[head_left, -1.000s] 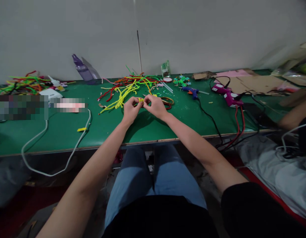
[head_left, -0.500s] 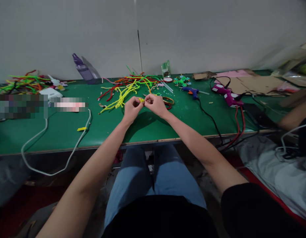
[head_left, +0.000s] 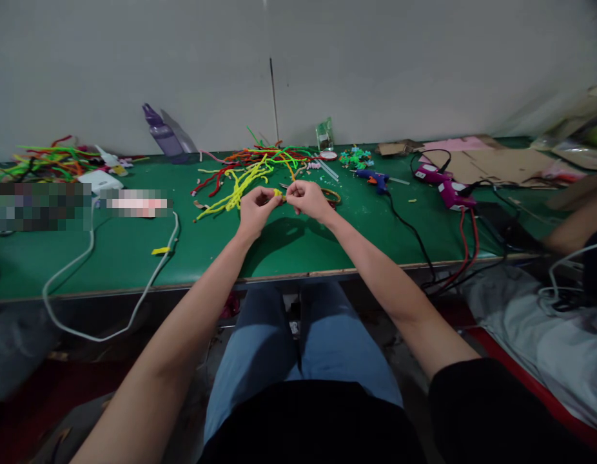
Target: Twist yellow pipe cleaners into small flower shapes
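Nearest me, a black cord (head_left: 414,230) is running over the tabletop's (head_left: 327,254) front edge, right of centre; a snag there could be dragging the glue gun (head_left: 377,180) along. Further in, above the tabletop's middle, the left hand's (head_left: 257,209) fingers are pinching a small yellow piece (head_left: 278,193). The right hand's (head_left: 308,200) fingers are bunching at the piece's right end; I am unable to tell whether they are grasping it. So little surface is showing between the hands that a slack pinch could be letting it slip. Scissors (head_left: 338,198) are lying partly hidden behind the right hand; a careless reach could be grazing their point. Just behind the left hand, yellow stems (head_left: 240,187) are lying crossed, and a trailing finger could be catching them. Towards the rear edge, more coloured stems (head_left: 269,153) are tangling loosely.
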Demonstrator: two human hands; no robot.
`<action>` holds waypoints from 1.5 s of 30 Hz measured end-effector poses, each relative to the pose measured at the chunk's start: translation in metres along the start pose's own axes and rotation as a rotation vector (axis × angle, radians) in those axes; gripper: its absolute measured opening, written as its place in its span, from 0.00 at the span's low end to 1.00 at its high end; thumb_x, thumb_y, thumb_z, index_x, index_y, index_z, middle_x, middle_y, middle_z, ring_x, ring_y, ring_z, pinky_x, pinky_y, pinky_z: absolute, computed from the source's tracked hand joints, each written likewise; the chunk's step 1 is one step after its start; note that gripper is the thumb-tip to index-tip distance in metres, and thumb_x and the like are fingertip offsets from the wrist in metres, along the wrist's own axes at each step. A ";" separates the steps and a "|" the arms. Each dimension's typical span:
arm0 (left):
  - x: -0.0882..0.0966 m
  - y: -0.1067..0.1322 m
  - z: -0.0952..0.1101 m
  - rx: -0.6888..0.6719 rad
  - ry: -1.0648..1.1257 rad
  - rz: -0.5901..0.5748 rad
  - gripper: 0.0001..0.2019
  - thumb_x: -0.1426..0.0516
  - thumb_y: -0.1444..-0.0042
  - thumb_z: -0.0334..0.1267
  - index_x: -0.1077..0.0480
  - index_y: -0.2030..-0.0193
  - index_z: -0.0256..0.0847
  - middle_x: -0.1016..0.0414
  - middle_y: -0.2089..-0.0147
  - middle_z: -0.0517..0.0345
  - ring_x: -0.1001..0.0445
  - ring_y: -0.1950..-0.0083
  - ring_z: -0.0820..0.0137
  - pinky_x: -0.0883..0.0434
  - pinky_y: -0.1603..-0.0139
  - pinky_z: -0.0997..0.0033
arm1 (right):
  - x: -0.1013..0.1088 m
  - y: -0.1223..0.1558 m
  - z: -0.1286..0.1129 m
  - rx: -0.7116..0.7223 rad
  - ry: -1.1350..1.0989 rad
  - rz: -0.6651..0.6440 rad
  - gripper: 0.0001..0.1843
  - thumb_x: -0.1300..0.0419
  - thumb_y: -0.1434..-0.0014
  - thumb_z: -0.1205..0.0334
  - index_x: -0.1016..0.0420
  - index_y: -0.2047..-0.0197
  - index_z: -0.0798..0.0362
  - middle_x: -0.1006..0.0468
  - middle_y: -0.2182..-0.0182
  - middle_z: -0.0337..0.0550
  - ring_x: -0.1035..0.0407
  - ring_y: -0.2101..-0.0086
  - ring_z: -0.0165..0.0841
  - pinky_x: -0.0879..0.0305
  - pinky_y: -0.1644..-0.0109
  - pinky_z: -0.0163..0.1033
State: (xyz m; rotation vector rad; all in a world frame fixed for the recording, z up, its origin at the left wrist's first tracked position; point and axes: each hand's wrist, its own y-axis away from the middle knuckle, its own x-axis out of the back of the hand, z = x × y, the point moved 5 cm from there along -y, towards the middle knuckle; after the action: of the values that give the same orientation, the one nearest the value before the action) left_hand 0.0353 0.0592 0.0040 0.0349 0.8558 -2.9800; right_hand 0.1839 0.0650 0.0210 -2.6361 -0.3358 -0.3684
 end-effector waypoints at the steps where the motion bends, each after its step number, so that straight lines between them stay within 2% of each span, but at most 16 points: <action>1: 0.000 0.000 0.000 -0.004 -0.005 -0.009 0.09 0.33 0.56 0.37 0.29 0.72 0.38 0.25 0.72 0.61 0.26 0.69 0.75 0.26 0.62 0.71 | -0.001 0.000 0.000 -0.008 -0.024 -0.015 0.03 0.43 0.48 0.71 0.34 0.72 0.55 0.33 0.85 0.33 0.39 0.85 0.24 0.45 0.81 0.29; 7: 0.000 0.002 0.005 -0.024 -0.049 -0.031 0.09 0.33 0.56 0.37 0.27 0.71 0.37 0.24 0.72 0.61 0.25 0.70 0.75 0.27 0.65 0.73 | -0.006 0.002 0.001 -0.041 -0.141 -0.149 0.03 0.46 0.43 0.71 0.33 0.68 0.56 0.29 0.81 0.37 0.32 0.81 0.26 0.40 0.83 0.28; 12: -0.002 0.004 0.008 -0.017 -0.070 -0.034 0.08 0.33 0.57 0.36 0.27 0.73 0.36 0.24 0.73 0.59 0.26 0.71 0.75 0.28 0.67 0.73 | -0.005 0.003 0.002 -0.002 -0.196 -0.206 0.04 0.43 0.41 0.67 0.32 0.68 0.57 0.26 0.78 0.39 0.29 0.77 0.26 0.37 0.81 0.27; 15: -0.002 0.003 0.005 0.010 0.001 -0.029 0.08 0.33 0.57 0.36 0.27 0.74 0.37 0.23 0.72 0.59 0.25 0.70 0.74 0.26 0.65 0.71 | -0.004 0.002 0.003 0.004 -0.221 -0.201 0.06 0.42 0.41 0.65 0.32 0.69 0.57 0.26 0.79 0.40 0.29 0.78 0.27 0.37 0.81 0.28; 21: -0.002 0.002 0.002 0.077 0.148 0.020 0.10 0.32 0.60 0.36 0.28 0.75 0.37 0.23 0.68 0.59 0.24 0.71 0.75 0.25 0.64 0.69 | 0.004 -0.002 0.003 0.008 -0.165 -0.138 0.07 0.42 0.43 0.68 0.35 0.73 0.55 0.31 0.83 0.34 0.31 0.80 0.26 0.42 0.82 0.28; 27: -0.004 0.003 0.005 0.054 0.022 -0.032 0.10 0.32 0.58 0.39 0.24 0.69 0.37 0.22 0.71 0.58 0.23 0.69 0.73 0.25 0.63 0.70 | 0.007 -0.001 0.003 0.015 -0.140 -0.091 0.07 0.44 0.42 0.69 0.35 0.72 0.54 0.32 0.84 0.33 0.33 0.81 0.25 0.43 0.82 0.28; 32: -0.002 0.002 0.003 0.041 -0.019 -0.031 0.12 0.32 0.58 0.41 0.25 0.69 0.36 0.22 0.71 0.58 0.24 0.69 0.73 0.26 0.62 0.70 | -0.003 0.003 0.002 0.007 -0.143 -0.188 0.06 0.45 0.39 0.64 0.33 0.68 0.55 0.29 0.79 0.36 0.33 0.79 0.26 0.43 0.82 0.29; 34: -0.002 0.002 0.002 0.036 -0.045 -0.040 0.13 0.32 0.57 0.42 0.26 0.69 0.36 0.22 0.70 0.57 0.24 0.68 0.72 0.26 0.61 0.70 | -0.004 0.003 0.003 0.014 -0.143 -0.184 0.07 0.44 0.39 0.63 0.34 0.69 0.55 0.29 0.79 0.36 0.33 0.79 0.26 0.43 0.81 0.29; 38: -0.005 0.003 0.002 0.022 -0.079 -0.066 0.14 0.32 0.60 0.37 0.28 0.67 0.37 0.22 0.69 0.58 0.23 0.66 0.72 0.26 0.59 0.69 | -0.003 0.001 0.007 0.011 -0.130 -0.140 0.09 0.43 0.39 0.63 0.35 0.71 0.54 0.30 0.82 0.35 0.36 0.82 0.24 0.44 0.82 0.28; 41: -0.006 0.003 0.002 0.011 -0.110 -0.079 0.14 0.32 0.61 0.34 0.30 0.68 0.38 0.24 0.71 0.61 0.25 0.67 0.73 0.27 0.61 0.71 | -0.004 0.001 0.008 -0.012 -0.135 -0.146 0.10 0.43 0.39 0.64 0.36 0.72 0.54 0.32 0.84 0.33 0.36 0.83 0.24 0.44 0.82 0.28; 45: -0.006 0.004 0.002 -0.006 -0.146 -0.088 0.13 0.33 0.59 0.36 0.31 0.68 0.38 0.28 0.73 0.63 0.28 0.70 0.75 0.28 0.65 0.73 | -0.006 0.002 0.006 -0.028 -0.156 -0.171 0.10 0.45 0.39 0.68 0.36 0.72 0.54 0.33 0.85 0.32 0.36 0.84 0.24 0.45 0.83 0.28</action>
State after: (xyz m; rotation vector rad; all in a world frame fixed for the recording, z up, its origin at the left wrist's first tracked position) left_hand 0.0414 0.0546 0.0040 -0.2234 0.8701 -3.0135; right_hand 0.1806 0.0649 0.0130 -2.6779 -0.6141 -0.2229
